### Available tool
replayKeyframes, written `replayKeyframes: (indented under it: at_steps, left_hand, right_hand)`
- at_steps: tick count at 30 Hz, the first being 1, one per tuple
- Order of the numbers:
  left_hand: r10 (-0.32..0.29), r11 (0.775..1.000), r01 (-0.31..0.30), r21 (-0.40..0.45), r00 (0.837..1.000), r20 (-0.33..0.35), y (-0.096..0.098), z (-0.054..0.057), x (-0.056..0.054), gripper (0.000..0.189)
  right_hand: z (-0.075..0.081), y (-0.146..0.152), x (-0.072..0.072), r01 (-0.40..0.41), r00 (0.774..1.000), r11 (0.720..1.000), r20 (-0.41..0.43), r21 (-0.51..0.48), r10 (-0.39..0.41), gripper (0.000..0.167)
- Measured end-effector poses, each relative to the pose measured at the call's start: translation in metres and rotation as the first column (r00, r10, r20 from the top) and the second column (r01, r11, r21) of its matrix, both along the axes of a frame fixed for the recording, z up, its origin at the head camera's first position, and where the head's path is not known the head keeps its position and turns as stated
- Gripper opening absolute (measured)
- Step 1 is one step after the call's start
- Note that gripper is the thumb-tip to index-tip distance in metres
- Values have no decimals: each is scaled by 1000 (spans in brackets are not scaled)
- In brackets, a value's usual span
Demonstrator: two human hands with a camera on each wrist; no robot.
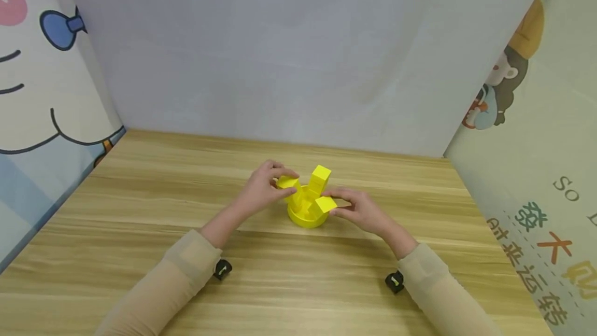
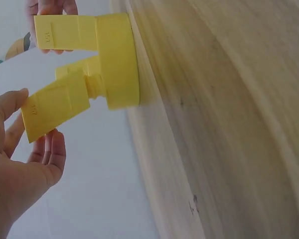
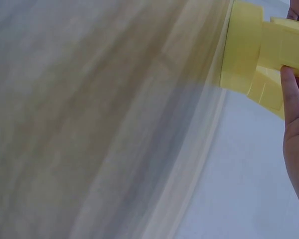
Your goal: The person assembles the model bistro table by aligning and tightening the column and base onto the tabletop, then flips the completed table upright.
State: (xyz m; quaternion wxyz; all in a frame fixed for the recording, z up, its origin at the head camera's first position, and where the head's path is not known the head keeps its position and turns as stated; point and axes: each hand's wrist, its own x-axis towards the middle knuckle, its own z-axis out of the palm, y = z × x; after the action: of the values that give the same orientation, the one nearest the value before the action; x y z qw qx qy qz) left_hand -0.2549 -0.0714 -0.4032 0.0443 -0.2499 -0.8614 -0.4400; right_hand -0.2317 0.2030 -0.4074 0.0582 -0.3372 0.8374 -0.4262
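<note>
A round yellow cup-shaped base stands on the table, with three square-ended yellow blocks rising from it. My left hand pinches the left block between thumb and fingers; the left wrist view shows this block tilted outward above a narrow neck. On the other side, my right hand grips the right block by its edges. That block also leans outward in the head view. Untouched at the back is the third block. In the right wrist view, fingers touch a block, partly cut off by the frame.
The wood-grain table runs back to a pale grey cloth. Printed panels stand on the left and right. Small black devices sit at the left wrist and right wrist.
</note>
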Motion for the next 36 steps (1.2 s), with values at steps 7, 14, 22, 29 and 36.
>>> replayKeyframes:
  at_steps: [7, 14, 22, 29, 36]
  left_hand:
    - [-90, 994, 91, 65, 996, -19, -3, 2, -2, 44]
    - [-153, 988, 153, 9, 988, 4, -9, 3, -6, 44]
    - [-169, 985, 171, -29, 984, 62, -12, 7, -2, 42]
    - [-127, 992, 127, 3, 990, 58, -3, 7, 1, 35]
    - [-143, 988, 140, 70, 988, 53, 1, 6, -1, 47]
  right_hand:
    - [-2, 1, 0, -5, 1000, 1000, 3, -3, 5, 40]
    - [-3, 2, -1, 0, 1000, 1000, 1, 10, 0, 39]
    - [-3, 1, -1, 4, 1000, 1000, -26, 13, -4, 40]
    - [-2, 1, -1, 16, 1000, 1000, 16, 14, -16, 39]
    - [-1, 2, -1, 1, 1000, 1000, -4, 15, -1, 40]
